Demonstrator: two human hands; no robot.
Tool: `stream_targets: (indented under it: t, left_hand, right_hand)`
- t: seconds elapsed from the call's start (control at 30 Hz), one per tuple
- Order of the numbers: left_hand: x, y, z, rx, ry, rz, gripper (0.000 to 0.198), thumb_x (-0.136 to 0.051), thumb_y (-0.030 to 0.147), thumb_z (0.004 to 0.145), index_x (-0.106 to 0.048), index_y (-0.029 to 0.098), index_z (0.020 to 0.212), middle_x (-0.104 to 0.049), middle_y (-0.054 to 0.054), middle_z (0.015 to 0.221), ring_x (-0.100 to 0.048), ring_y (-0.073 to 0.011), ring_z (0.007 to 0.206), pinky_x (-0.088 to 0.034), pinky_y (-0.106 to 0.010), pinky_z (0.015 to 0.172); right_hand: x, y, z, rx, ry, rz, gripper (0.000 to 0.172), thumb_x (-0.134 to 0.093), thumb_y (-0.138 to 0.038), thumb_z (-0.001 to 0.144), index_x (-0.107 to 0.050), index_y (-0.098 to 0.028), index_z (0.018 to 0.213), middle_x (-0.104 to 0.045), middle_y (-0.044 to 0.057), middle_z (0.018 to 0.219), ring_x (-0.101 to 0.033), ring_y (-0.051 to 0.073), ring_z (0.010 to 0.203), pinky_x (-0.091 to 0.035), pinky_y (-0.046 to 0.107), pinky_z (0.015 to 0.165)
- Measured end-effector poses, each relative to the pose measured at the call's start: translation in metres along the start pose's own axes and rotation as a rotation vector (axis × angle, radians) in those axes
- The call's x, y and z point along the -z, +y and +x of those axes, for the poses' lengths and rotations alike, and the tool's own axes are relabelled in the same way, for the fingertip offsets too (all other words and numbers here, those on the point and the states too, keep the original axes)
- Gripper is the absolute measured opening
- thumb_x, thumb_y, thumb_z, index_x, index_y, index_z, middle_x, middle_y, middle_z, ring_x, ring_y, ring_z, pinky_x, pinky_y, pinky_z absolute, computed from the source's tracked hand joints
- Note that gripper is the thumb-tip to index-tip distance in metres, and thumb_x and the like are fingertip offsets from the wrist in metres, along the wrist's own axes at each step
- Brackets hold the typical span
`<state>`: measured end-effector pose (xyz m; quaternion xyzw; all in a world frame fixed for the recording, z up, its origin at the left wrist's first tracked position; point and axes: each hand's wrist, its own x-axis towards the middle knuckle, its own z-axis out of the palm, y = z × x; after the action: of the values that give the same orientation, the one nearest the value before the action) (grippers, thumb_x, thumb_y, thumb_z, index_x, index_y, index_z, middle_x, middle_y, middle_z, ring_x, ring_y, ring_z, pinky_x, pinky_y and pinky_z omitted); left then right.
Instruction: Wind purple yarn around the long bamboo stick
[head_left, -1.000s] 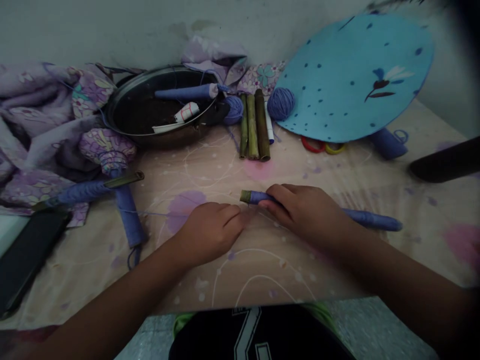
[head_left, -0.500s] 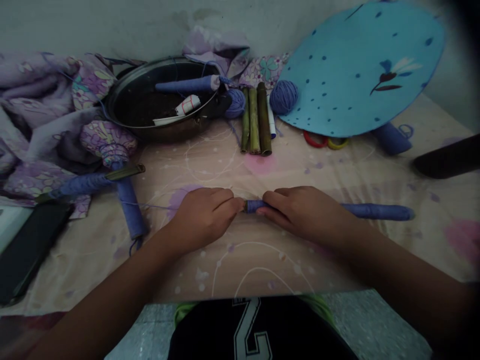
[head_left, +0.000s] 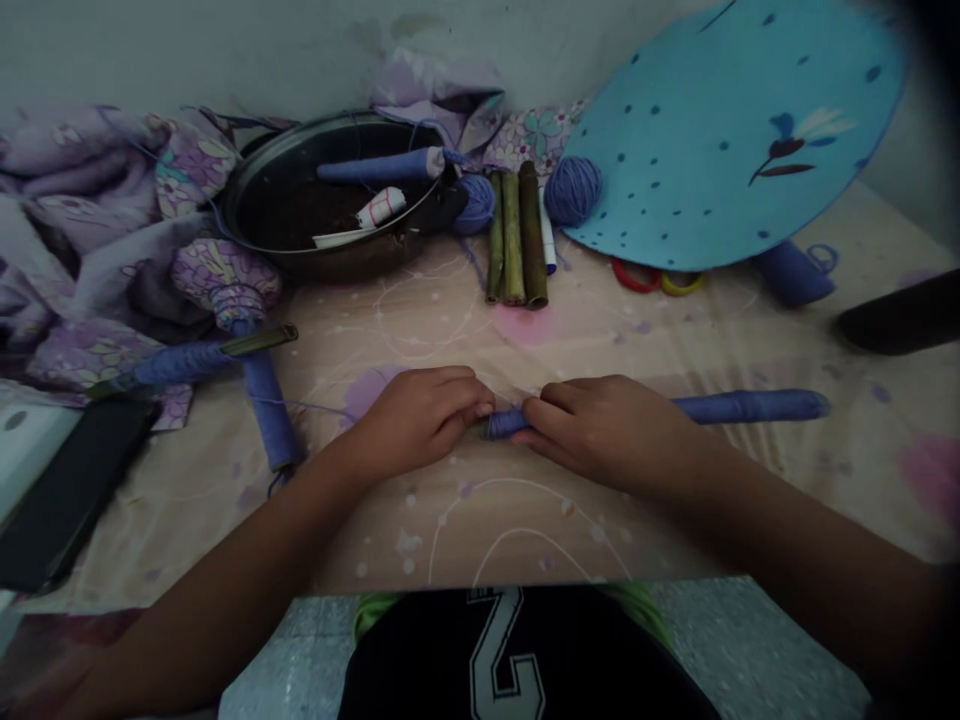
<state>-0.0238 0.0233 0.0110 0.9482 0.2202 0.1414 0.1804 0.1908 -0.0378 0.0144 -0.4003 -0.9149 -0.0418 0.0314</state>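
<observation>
A stick wrapped in blue-violet yarn (head_left: pixel 750 406) lies crosswise above the table, its bare tip at the left end. My right hand (head_left: pixel 600 425) is closed around its middle, with thumb and fingertips near the left end. My left hand (head_left: pixel 424 415) is closed in a pinch at that tip. A thin yarn strand (head_left: pixel 321 407) runs from the left under my left hand; the exact grip is hidden by the fingers. To the left lie a yarn-wrapped tube (head_left: pixel 271 415) and another partly wrapped stick (head_left: pixel 184 364), crossing near a floral cloth bundle.
Behind my hands stand a dark pan (head_left: pixel 322 255), several bare green stalks (head_left: pixel 513 240) and a yarn ball (head_left: pixel 573 190). A large blue fan-like sheet (head_left: pixel 697 170) leans over scissors handles (head_left: pixel 636 276). A phone (head_left: pixel 71 500) lies at left, a dark cylinder (head_left: pixel 900 318) at right.
My left fingers have shifted slightly up at the stick's left end, and the stick's right end sits a little higher. My right hand keeps its hold. The whole view has shifted slightly.
</observation>
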Motion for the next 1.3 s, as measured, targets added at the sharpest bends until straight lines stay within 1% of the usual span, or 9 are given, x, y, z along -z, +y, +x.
stream_targets:
  t: [0.07, 0.33, 0.63, 0.77, 0.87, 1.0, 1.13, 1.23, 1.3]
  left_hand:
    - [0.001, 0.000, 0.000, -0.006, 0.008, -0.001, 0.022, -0.041, 0.020, 0.090, -0.061, 0.013, 0.085, -0.062, -0.002, 0.076, -0.055, -0.0101, 0.071, -0.042, -0.021, 0.065]
    - [0.002, 0.008, -0.002, -0.036, 0.111, 0.097, 0.022, -0.039, 0.021, 0.090, -0.059, 0.015, 0.084, -0.058, -0.001, 0.071, -0.052, -0.0099, 0.063, -0.040, -0.021, 0.059]
    - [0.001, 0.002, 0.000, 0.015, 0.099, 0.071, 0.023, -0.040, 0.020, 0.089, -0.060, 0.014, 0.082, -0.058, -0.002, 0.069, -0.052, -0.0105, 0.062, -0.039, -0.022, 0.058]
    - [-0.001, -0.001, 0.001, 0.044, 0.069, 0.011, 0.024, -0.039, 0.022, 0.089, -0.061, 0.014, 0.081, -0.059, -0.001, 0.070, -0.052, -0.0104, 0.064, -0.040, -0.022, 0.061]
    - [0.000, -0.002, 0.003, 0.038, 0.044, -0.062, 0.023, -0.041, 0.021, 0.089, -0.060, 0.014, 0.079, -0.060, -0.001, 0.070, -0.053, -0.0101, 0.065, -0.041, -0.022, 0.061]
    - [0.004, -0.002, 0.005, 0.030, 0.045, -0.162, 0.022, -0.043, 0.021, 0.089, -0.060, 0.014, 0.076, -0.058, 0.000, 0.067, -0.052, -0.0087, 0.062, -0.040, -0.020, 0.061]
    - [0.004, -0.001, 0.004, 0.069, 0.058, -0.361, 0.020, -0.046, 0.021, 0.088, -0.059, 0.014, 0.075, -0.057, 0.001, 0.066, -0.052, -0.0073, 0.061, -0.040, -0.019, 0.060]
    - [0.002, 0.000, 0.004, 0.124, 0.050, -0.517, 0.019, -0.046, 0.019, 0.087, -0.059, 0.014, 0.073, -0.057, 0.002, 0.065, -0.051, -0.0067, 0.059, -0.040, -0.018, 0.058]
    - [0.002, 0.002, 0.003, 0.164, 0.074, -0.577, 0.020, -0.045, 0.019, 0.086, -0.058, 0.014, 0.072, -0.057, 0.002, 0.064, -0.049, -0.0066, 0.058, -0.040, -0.018, 0.056]
  right_hand:
    - [-0.001, 0.000, 0.001, -0.008, -0.006, 0.009, 0.026, -0.040, -0.034, 0.093, -0.057, -0.015, 0.087, -0.061, 0.005, 0.068, -0.055, 0.015, 0.057, -0.024, 0.028, 0.052]
    - [0.003, 0.001, 0.007, -0.123, -0.108, 0.115, 0.030, -0.038, -0.038, 0.094, -0.056, -0.016, 0.084, -0.061, 0.004, 0.069, -0.055, 0.015, 0.057, -0.022, 0.028, 0.052]
    - [0.001, 0.001, 0.005, -0.081, -0.088, 0.092, 0.029, -0.037, -0.036, 0.094, -0.055, -0.016, 0.084, -0.062, 0.004, 0.070, -0.056, 0.016, 0.058, -0.022, 0.028, 0.052]
    - [0.000, 0.000, 0.003, -0.030, -0.034, 0.044, 0.031, -0.036, -0.037, 0.094, -0.056, -0.015, 0.085, -0.061, 0.005, 0.068, -0.055, 0.016, 0.056, -0.023, 0.028, 0.052]
    - [0.001, -0.001, 0.002, 0.011, 0.011, 0.018, 0.031, -0.035, -0.034, 0.095, -0.057, -0.015, 0.085, -0.061, 0.005, 0.068, -0.055, 0.016, 0.056, -0.024, 0.028, 0.053]
    - [0.001, -0.001, 0.001, 0.047, 0.109, 0.035, 0.034, -0.034, -0.036, 0.095, -0.058, -0.014, 0.084, -0.061, 0.005, 0.068, -0.055, 0.015, 0.056, -0.028, 0.028, 0.053]
    - [0.000, 0.000, 0.000, 0.063, 0.218, 0.071, 0.038, -0.035, -0.039, 0.095, -0.059, -0.013, 0.082, -0.062, 0.006, 0.069, -0.057, 0.015, 0.061, -0.034, 0.027, 0.054]
    - [-0.001, 0.000, -0.001, 0.074, 0.330, 0.068, 0.034, -0.041, -0.038, 0.093, -0.060, -0.012, 0.081, -0.063, 0.006, 0.070, -0.059, 0.016, 0.064, -0.038, 0.026, 0.055]
    - [-0.001, 0.000, -0.001, 0.061, 0.379, 0.057, 0.031, -0.045, -0.038, 0.091, -0.060, -0.012, 0.080, -0.064, 0.006, 0.071, -0.059, 0.016, 0.063, -0.039, 0.026, 0.054]
